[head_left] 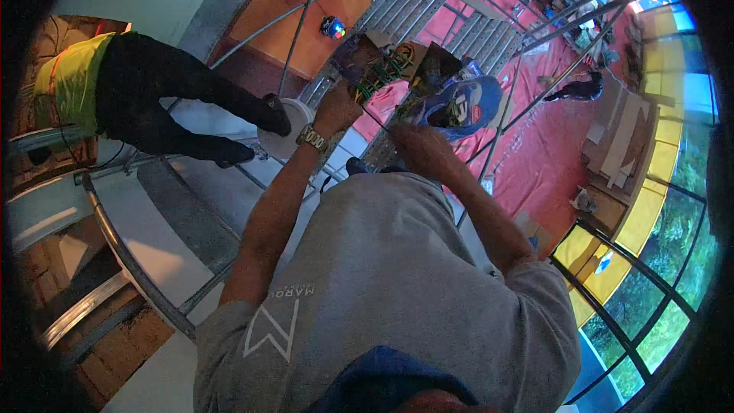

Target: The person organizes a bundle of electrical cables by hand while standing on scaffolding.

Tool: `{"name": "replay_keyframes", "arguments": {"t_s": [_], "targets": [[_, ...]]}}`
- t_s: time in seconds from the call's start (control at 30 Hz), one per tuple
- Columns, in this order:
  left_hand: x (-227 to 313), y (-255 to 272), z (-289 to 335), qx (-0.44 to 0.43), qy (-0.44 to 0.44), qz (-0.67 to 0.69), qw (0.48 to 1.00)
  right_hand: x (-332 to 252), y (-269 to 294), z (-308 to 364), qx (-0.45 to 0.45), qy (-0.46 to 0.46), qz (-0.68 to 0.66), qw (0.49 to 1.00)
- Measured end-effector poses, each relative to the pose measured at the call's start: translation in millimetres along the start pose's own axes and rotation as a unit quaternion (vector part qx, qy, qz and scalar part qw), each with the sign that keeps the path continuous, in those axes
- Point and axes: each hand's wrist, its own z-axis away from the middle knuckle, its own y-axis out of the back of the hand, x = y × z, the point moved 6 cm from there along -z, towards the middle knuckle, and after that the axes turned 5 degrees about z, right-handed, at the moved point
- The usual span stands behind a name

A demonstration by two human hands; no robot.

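Note:
My left hand (339,111), with a metal-banded wristwatch (312,137), is closed in front of my chest. To its right and a little nearer, my right hand (419,151) is closed too. A thin dark cord (375,118) runs between the two hands; its ends are hidden in my fingers. Just beyond my left hand lies a bundle of green cable (382,75) among dark boxes on the scaffold platform (401,8). A blue bag (483,98) holding several small items sits beyond my right hand.
At left, a co-worker in dark trousers (164,80) has one foot by a round white bucket (294,118). Scaffold tubes (306,15) cross around me. Far below, pink sheeting (535,153) covers the floor, where another person (575,90) is. Boards (615,138) lie at right near windows.

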Motion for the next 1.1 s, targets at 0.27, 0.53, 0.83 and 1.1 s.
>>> {"name": "replay_keyframes", "arguments": {"t_s": [0.27,0.53,0.83,1.1], "targets": [[58,-21,30,-0.101,-0.134,-0.194,0.967,16,62,-55,0.056,0.129,0.303,0.942],[70,-9,38,-0.123,-0.190,-0.211,0.951,29,106,-37,0.116,0.066,0.096,0.986],[60,-21,33,-0.143,-0.139,-0.197,0.960,13,99,-24,0.168,0.160,0.166,0.958],[113,-1,58,-0.059,-0.341,-0.201,0.916,84,51,-72,0.119,0.172,-0.006,0.978]]}}
